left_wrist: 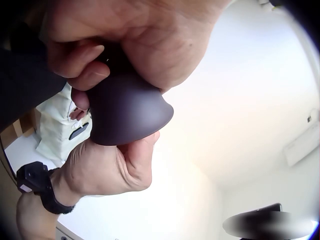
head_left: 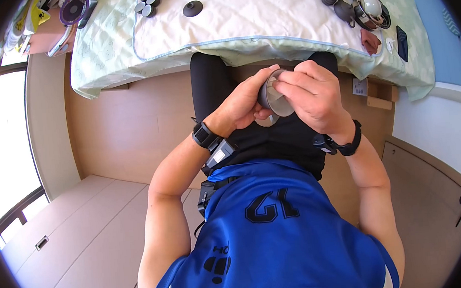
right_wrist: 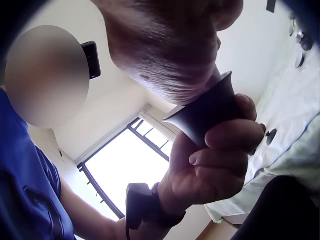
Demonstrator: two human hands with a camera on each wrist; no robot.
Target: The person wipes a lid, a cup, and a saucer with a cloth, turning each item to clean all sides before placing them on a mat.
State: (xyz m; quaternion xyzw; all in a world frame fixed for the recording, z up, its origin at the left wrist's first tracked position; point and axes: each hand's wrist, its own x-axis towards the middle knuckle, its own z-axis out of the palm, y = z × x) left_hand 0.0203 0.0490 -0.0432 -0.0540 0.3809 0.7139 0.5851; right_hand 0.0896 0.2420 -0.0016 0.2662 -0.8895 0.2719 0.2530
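Left hand (head_left: 243, 102) curls around the dark cup (head_left: 280, 106) over the lap (head_left: 268, 141); right hand (head_left: 314, 94) has fingers inside, pinching or not, I can't tell. Looks like interior work, next probably needing a steady hold. Beyond, 1 dark lid (head_left: 193, 9) rests on the quilted bed (head_left: 264, 17), bright window (head_left: 2, 127) at left.

Both arms (head_left: 175, 162) angle inward, left fingers (right_wrist: 232, 135) curled near the right fingers (head_left: 295, 80).
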